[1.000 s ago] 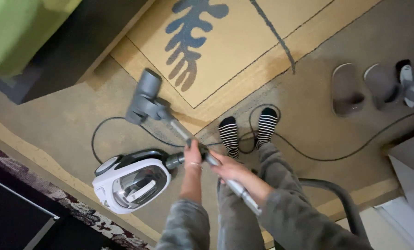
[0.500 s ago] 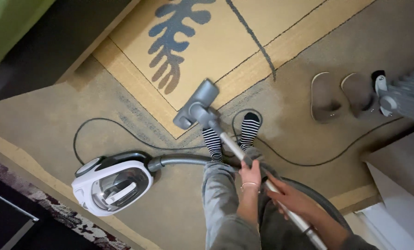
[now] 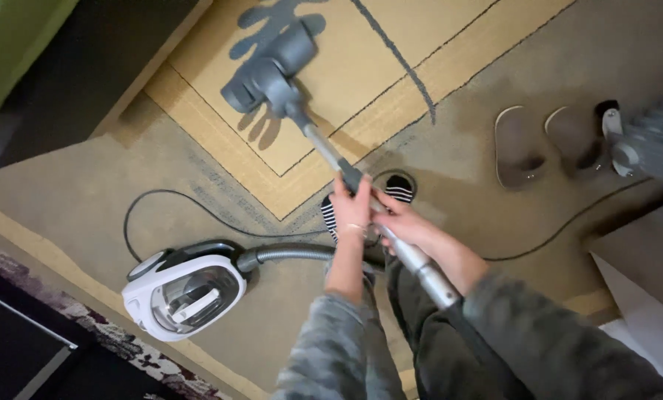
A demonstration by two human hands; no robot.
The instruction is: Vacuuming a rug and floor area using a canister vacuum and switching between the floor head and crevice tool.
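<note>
My left hand (image 3: 351,209) and my right hand (image 3: 399,219) both grip the metal wand (image 3: 324,153) of a vacuum cleaner, the left a little higher up the tube. The grey floor head (image 3: 268,68) rests on the tan rug (image 3: 361,74) over a dark leaf pattern. The white canister body (image 3: 185,288) lies on the carpet at my lower left, joined by a ribbed grey hose (image 3: 290,254). My feet in striped socks (image 3: 399,187) show just beyond my hands.
A pair of slippers (image 3: 546,144) sits on the carpet at the right, beside a grey radiator (image 3: 654,141). A black power cord (image 3: 161,198) loops across the floor. Dark furniture (image 3: 72,74) stands at the upper left, a white object (image 3: 650,311) at the lower right.
The floor head has been pushed forward from near my feet onto the rug. My hands moved up the wand with the stroke. The canister has not moved on the floor.
</note>
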